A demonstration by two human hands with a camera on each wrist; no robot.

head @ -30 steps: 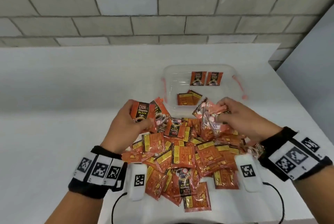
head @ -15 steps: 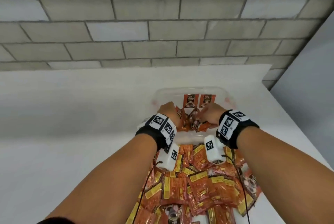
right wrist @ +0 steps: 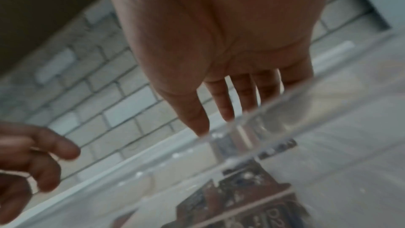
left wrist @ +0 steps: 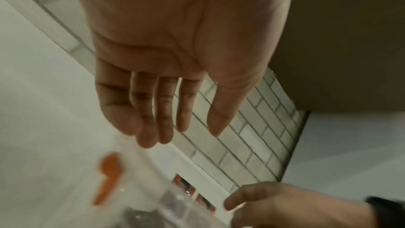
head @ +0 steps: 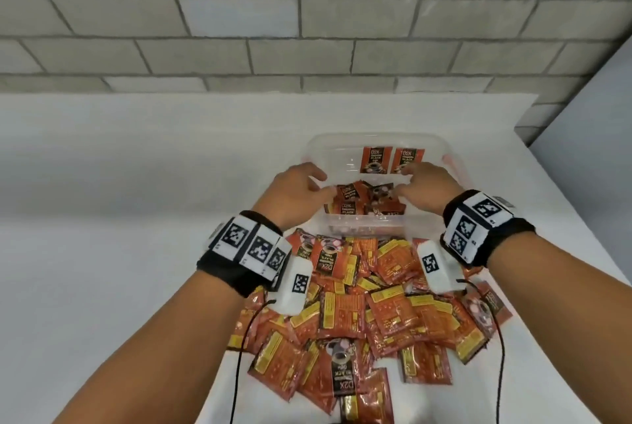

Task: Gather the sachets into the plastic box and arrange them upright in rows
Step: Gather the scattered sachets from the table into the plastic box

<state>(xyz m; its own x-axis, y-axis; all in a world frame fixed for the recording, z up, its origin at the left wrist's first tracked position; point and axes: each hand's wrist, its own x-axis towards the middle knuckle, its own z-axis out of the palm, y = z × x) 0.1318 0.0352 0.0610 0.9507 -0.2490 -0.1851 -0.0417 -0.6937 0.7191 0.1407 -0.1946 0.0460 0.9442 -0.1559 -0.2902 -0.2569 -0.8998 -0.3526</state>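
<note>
Head view: plastic box serving as landmark. Two sachets standing upright against box's far wall, starting row; loose sachets lying at box's near end; sachet pile waiting on table just before box. Left hand and right hand hovering over box, likely sorting.

Left wrist view: left hand's fingers extending, relaxed, holding nothing, over box's rim.

Right wrist view: right hand's fingers spreading straight, empty, fingertips passing behind box's wall.

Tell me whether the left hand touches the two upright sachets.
Apart. In the head view the left hand sits left of the upright sachets, bare box floor between.
</note>
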